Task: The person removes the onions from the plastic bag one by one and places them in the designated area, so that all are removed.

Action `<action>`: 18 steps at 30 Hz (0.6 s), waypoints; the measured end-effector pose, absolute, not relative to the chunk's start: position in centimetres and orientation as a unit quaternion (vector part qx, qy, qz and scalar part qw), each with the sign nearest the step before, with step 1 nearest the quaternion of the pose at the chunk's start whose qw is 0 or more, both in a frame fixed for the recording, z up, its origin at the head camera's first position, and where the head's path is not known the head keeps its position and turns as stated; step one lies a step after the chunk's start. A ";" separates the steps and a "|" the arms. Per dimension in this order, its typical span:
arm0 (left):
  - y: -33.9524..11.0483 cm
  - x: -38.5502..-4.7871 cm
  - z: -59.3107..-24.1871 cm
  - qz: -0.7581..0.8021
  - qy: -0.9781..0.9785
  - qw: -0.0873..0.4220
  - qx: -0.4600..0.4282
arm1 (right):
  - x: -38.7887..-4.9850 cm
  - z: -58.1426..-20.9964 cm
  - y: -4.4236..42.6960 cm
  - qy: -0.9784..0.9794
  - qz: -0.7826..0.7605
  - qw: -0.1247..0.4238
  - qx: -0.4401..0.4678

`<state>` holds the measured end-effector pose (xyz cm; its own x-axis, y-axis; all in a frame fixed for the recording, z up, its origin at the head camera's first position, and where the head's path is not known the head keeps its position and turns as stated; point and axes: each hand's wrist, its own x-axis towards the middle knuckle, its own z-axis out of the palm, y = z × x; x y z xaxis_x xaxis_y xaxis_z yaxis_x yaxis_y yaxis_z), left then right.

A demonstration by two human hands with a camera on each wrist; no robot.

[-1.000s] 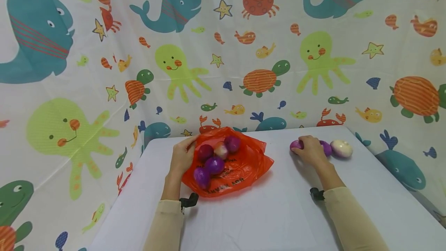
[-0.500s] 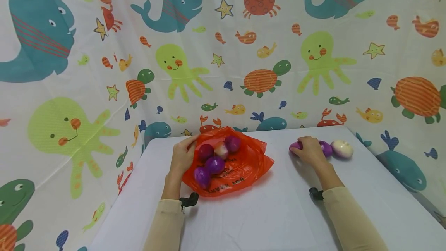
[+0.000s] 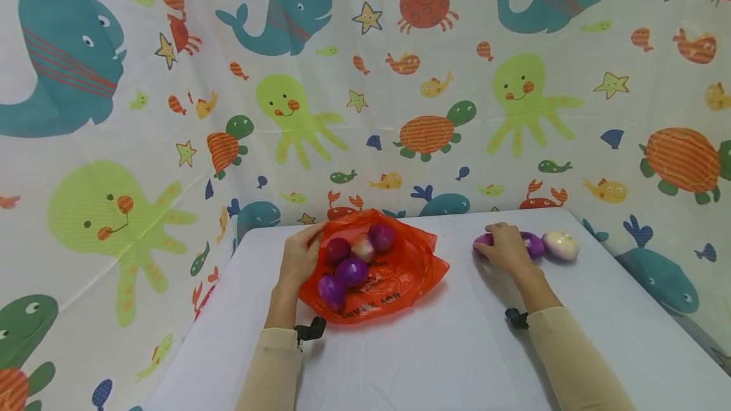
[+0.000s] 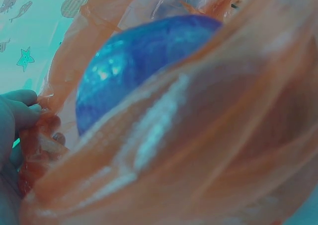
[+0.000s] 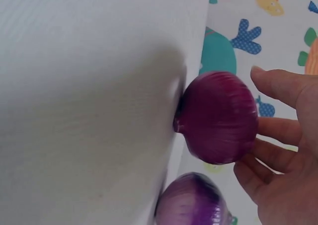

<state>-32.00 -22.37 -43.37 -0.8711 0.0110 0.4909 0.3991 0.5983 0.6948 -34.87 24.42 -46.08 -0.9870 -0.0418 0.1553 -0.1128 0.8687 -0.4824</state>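
The left hand (image 3: 299,257) pinched the edge of a red bag (image 3: 407,273) holding five onions (image 3: 352,271) at eleven o'clock on the table (image 3: 434,360). Well apart, toward one o'clock, the right hand (image 3: 508,249) curved round a purple onion (image 5: 218,118).

Left arm (image 3: 268,366) is pointing just past 12 o'clock; left hand (image 3: 300,255) is holding a pinch. Right arm (image 3: 577,360) is slanting toward 11 o'clock; right hand (image 3: 509,249) is showing its back, thumb (image 5: 276,84) standing apart from loosely bent fingers (image 5: 276,154).
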 end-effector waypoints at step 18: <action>-22.3 -31.9 -43.3 -0.436 -0.866 0.219 -0.111 | -34.0 -42.9 17.0 -0.905 0.347 0.196 0.148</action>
<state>-31.92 -22.29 -43.28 -0.8794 0.0008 0.4761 0.3832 0.5946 0.7068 -33.99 17.03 -42.93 -0.8791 -0.1322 0.4580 -0.4046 0.7149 -0.5703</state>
